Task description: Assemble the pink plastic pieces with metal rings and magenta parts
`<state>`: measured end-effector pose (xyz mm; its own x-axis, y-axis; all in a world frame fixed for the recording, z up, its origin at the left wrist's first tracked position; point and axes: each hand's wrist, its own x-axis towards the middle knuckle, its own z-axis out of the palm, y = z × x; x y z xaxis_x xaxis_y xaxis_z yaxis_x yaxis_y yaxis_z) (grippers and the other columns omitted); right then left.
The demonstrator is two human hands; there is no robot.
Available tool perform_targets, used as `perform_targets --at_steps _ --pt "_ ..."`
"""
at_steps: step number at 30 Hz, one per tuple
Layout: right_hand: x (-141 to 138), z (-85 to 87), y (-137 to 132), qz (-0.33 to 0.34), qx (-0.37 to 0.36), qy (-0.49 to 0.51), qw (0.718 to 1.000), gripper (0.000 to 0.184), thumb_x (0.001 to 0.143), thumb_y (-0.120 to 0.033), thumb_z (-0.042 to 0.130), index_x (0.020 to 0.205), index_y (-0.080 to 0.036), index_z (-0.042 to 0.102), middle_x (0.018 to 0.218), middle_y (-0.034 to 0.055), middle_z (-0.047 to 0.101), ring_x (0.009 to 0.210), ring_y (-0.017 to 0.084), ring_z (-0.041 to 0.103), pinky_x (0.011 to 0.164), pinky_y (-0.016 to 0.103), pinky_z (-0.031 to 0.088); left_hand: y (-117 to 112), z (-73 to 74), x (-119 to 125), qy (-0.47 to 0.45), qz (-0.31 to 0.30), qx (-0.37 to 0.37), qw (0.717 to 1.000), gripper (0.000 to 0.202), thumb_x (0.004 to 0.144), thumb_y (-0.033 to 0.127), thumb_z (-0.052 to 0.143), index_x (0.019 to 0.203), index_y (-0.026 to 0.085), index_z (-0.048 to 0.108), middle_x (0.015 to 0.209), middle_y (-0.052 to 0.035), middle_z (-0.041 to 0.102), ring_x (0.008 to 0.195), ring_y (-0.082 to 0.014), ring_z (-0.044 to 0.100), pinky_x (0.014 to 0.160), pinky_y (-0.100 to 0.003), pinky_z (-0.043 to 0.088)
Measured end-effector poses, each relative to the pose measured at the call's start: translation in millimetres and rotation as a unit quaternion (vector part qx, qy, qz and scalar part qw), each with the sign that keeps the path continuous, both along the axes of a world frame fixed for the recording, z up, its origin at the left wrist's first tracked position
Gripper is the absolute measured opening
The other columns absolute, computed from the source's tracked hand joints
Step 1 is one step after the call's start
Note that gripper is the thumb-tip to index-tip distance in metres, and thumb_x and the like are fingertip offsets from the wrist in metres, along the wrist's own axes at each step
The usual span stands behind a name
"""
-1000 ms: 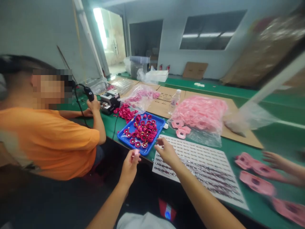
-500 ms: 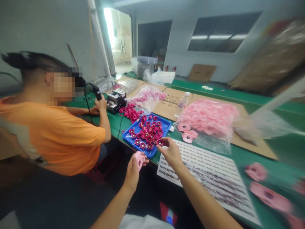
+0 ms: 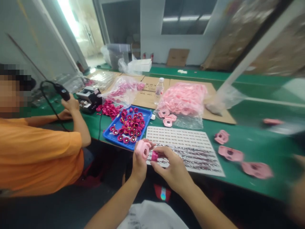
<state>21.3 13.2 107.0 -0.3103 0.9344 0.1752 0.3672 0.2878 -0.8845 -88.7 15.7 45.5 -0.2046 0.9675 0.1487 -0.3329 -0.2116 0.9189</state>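
Note:
My left hand is closed round a light pink plastic shell that has a hole in its face. Just to its right, my right hand pinches a small magenta round part between thumb and fingers. The part is close to the shell's hole; I cannot tell whether they touch. Beyond my hands, a blue tray holds many similar magenta parts with dark centres. A white sheet with rows of small dark, shiny pieces lies on the green table behind my right hand.
Several pink shells lie at the right. A bag of pink shells and a bottle stand on cardboard. Loose magenta parts lie behind the tray. At left, a person in an orange shirt holds a black corded tool.
My right hand has carried the magenta part from the tray's edge to beside the shell in my left hand. The view has turned to the right.

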Motion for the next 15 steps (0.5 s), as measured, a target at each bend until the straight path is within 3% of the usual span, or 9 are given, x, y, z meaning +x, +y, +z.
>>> perform_targets --at_steps 6,15 --pt "17.3 4.0 -4.3 -0.006 -0.063 0.082 0.995 0.026 0.07 -0.017 0.05 0.094 -0.025 0.05 0.092 0.0027 0.051 0.084 0.016 0.051 0.078 0.029 0.042 -2.1 8.6 19.9 0.021 -0.036 0.017 0.999 0.061 0.065 0.064 0.02 0.1 0.019 0.042 0.103 -0.011 0.047 0.097 -0.0252 0.045 0.083 -0.039 0.037" --pt "32.4 2.6 -5.2 -0.037 -0.086 0.092 0.991 0.023 0.067 -0.02 0.054 0.089 -0.027 0.053 0.087 0.0008 0.055 0.077 0.017 0.054 0.074 0.031 0.043 -4.6 15.6 30.2 0.084 -0.053 0.038 0.994 0.049 0.067 0.06 0.029 0.098 0.025 0.043 0.101 -0.0083 0.047 0.091 -0.0247 0.046 0.082 -0.042 0.038"
